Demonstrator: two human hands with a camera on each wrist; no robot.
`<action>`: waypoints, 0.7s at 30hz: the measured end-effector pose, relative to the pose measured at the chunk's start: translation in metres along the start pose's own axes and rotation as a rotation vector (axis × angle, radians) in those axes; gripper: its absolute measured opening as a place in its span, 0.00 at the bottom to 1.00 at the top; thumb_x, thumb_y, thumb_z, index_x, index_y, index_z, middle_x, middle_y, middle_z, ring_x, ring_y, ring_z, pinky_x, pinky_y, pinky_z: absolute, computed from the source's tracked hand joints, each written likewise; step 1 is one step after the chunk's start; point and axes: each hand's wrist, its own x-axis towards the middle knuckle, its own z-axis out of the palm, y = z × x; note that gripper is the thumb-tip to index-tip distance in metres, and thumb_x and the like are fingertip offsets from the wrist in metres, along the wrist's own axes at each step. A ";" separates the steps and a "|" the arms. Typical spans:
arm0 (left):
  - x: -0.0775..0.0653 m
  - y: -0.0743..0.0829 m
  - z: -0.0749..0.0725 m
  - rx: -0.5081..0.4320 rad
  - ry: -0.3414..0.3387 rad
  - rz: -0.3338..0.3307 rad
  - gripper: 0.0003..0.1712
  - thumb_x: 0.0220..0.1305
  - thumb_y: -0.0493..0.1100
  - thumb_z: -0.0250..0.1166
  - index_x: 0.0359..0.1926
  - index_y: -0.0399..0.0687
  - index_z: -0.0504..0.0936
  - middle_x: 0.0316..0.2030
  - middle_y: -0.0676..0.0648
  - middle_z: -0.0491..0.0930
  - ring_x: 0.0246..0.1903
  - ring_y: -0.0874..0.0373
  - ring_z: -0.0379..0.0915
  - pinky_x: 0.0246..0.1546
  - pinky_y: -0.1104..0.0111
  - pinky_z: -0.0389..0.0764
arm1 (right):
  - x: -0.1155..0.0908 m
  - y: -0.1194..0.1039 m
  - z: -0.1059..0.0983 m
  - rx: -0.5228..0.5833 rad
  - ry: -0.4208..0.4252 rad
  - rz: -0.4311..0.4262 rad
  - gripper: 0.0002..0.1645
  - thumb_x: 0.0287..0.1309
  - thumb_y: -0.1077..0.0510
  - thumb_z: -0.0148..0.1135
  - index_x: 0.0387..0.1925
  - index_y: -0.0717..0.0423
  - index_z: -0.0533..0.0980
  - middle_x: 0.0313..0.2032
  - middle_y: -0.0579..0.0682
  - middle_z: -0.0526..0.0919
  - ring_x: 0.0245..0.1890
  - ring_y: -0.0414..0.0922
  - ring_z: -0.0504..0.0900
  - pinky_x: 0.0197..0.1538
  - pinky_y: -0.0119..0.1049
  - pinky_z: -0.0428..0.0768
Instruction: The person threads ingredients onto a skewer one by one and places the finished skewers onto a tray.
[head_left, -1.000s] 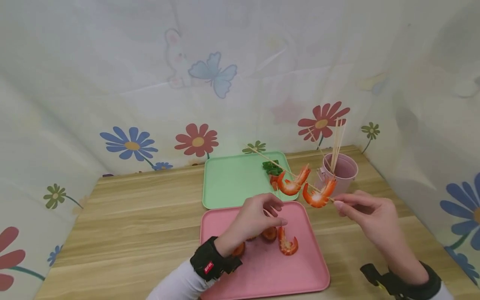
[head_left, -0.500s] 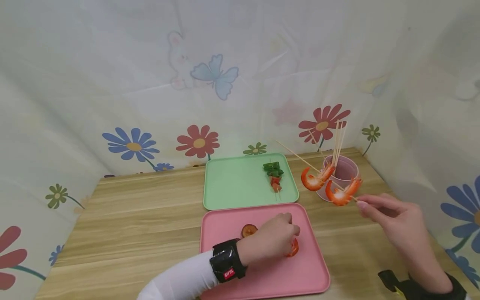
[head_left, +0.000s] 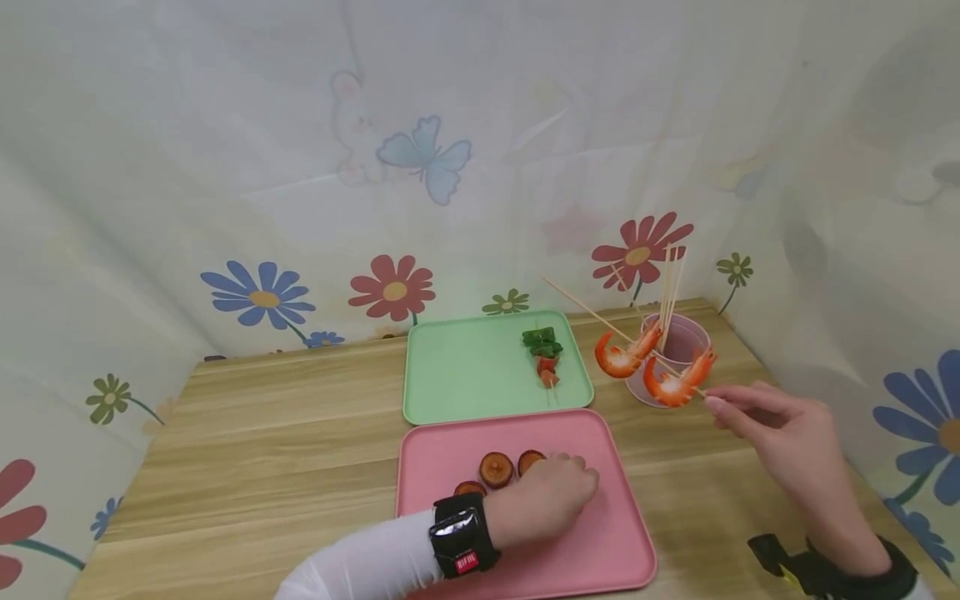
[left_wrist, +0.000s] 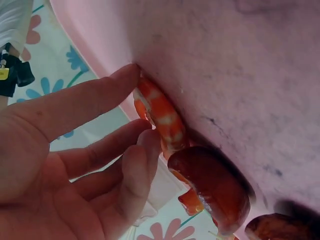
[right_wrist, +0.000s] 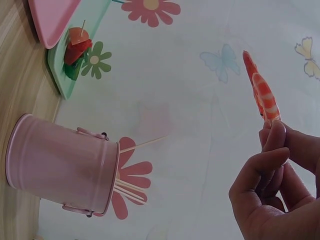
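Observation:
My left hand (head_left: 551, 497) reaches over the pink tray (head_left: 517, 425) and covers a shrimp in the head view. The left wrist view shows its thumb and fingertips pinching that orange-banded shrimp (left_wrist: 162, 114), which lies on the tray beside a brown mushroom (left_wrist: 212, 190). Off to the right, my right hand (head_left: 787, 437) is raised and pinches the lower end of a wooden skewer (head_left: 581, 306). Two curled shrimp are threaded on it, the nearer shrimp (head_left: 675, 388) close to the fingertips and the other shrimp (head_left: 622, 358) farther up.
Behind the pink tray lies a green tray (head_left: 465, 367) bearing a finished-looking skewer of green pepper (head_left: 542, 340) and red pieces (head_left: 547, 371). A pink bucket (right_wrist: 65, 165) with several bare skewers (right_wrist: 131, 190) stands at right. Mushrooms (head_left: 497, 470) rest on the pink tray.
My left hand has come down from near the skewer onto the shrimp on the pink tray. The right hand has moved right with the shrimp skewer, then stayed nearly still.

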 end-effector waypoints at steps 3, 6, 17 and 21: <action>-0.002 0.000 0.000 0.024 -0.009 -0.004 0.05 0.57 0.37 0.64 0.30 0.54 0.82 0.27 0.54 0.77 0.26 0.63 0.69 0.20 0.72 0.69 | 0.000 0.001 0.001 0.019 -0.007 0.000 0.13 0.53 0.60 0.68 0.41 0.63 0.83 0.24 0.36 0.82 0.25 0.35 0.78 0.29 0.23 0.77; -0.004 0.001 0.000 0.041 -0.024 -0.010 0.06 0.57 0.37 0.64 0.29 0.55 0.83 0.29 0.53 0.77 0.27 0.62 0.69 0.19 0.72 0.70 | 0.000 0.001 0.002 0.022 -0.008 -0.007 0.13 0.53 0.61 0.68 0.41 0.63 0.83 0.24 0.36 0.82 0.25 0.35 0.78 0.29 0.23 0.77; -0.010 0.000 0.000 0.156 0.018 0.162 0.07 0.63 0.41 0.60 0.39 0.58 0.83 0.33 0.56 0.74 0.30 0.64 0.68 0.23 0.75 0.73 | -0.001 0.000 0.002 0.028 -0.003 -0.001 0.14 0.53 0.61 0.68 0.41 0.64 0.83 0.24 0.36 0.82 0.25 0.35 0.78 0.29 0.24 0.78; -0.012 -0.001 -0.002 0.096 0.053 0.165 0.07 0.65 0.44 0.59 0.38 0.56 0.84 0.33 0.55 0.70 0.31 0.64 0.65 0.25 0.76 0.70 | -0.001 -0.002 0.002 0.031 -0.008 0.000 0.14 0.53 0.60 0.68 0.41 0.64 0.83 0.24 0.36 0.82 0.25 0.36 0.79 0.29 0.24 0.78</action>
